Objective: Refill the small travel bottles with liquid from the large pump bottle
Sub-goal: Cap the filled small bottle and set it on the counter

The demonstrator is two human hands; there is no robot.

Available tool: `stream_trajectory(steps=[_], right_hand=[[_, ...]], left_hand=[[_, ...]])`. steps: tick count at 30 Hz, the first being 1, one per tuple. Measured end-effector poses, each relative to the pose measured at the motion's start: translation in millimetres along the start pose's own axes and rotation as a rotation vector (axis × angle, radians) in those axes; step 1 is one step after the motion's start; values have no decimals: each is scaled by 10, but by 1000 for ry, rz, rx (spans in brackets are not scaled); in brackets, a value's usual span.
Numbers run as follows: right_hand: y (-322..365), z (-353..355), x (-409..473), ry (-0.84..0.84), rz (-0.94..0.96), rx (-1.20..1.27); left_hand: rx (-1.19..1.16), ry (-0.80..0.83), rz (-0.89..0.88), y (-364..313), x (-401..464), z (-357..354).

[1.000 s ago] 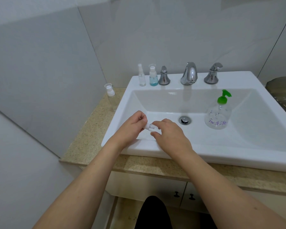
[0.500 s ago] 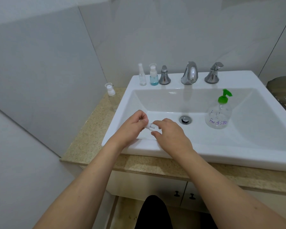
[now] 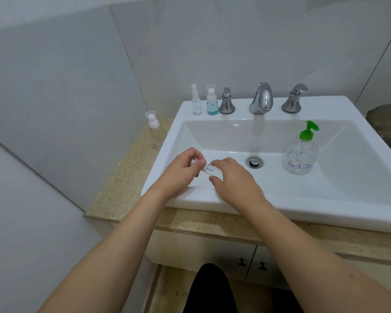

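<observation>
Both hands over sink (image 3: 212, 199) front edge. Left hand (image 3: 181, 170) and right hand (image 3: 233, 177) each pinch an end of 1 small travel bottle (image 3: 207, 168); likely uncapping step. Next: carry it right and beyond to pump bottle (image 3: 301, 152). 3 more bottles stand farther left.

You're standing in a bathroom: a white ceramic sink (image 3: 280, 199) sits in a speckled stone counter (image 3: 131, 168), hemmed by pale tiled walls (image 3: 77, 75). Behind the basin rise a chrome faucet (image 3: 261, 99) and two handles; below it, cabinet doors (image 3: 251, 260).
</observation>
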State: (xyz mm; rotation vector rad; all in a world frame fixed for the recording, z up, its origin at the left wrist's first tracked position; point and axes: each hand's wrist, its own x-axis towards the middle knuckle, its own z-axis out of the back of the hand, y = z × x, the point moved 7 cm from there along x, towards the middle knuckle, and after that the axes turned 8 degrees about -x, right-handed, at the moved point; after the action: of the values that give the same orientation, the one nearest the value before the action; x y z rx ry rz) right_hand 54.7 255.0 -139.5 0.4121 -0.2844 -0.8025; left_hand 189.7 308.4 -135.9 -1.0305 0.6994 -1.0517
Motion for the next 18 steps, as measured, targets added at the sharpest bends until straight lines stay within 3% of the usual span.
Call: stream_trajectory(steps=[4,7,13,18], right_hand=[[42,5,15,40,-30,59],[181,127,158,-33,-6,77],[670,93,585,-86,70,-31],[968,-167,900,-81,93,-137]], left_hand=[[-80,-172,31,-29,-1,191],[-70,-331,-2,-122,40,524],[108,-620,-38,-196,164,1305],[330,-611,35,39,388,1564]])
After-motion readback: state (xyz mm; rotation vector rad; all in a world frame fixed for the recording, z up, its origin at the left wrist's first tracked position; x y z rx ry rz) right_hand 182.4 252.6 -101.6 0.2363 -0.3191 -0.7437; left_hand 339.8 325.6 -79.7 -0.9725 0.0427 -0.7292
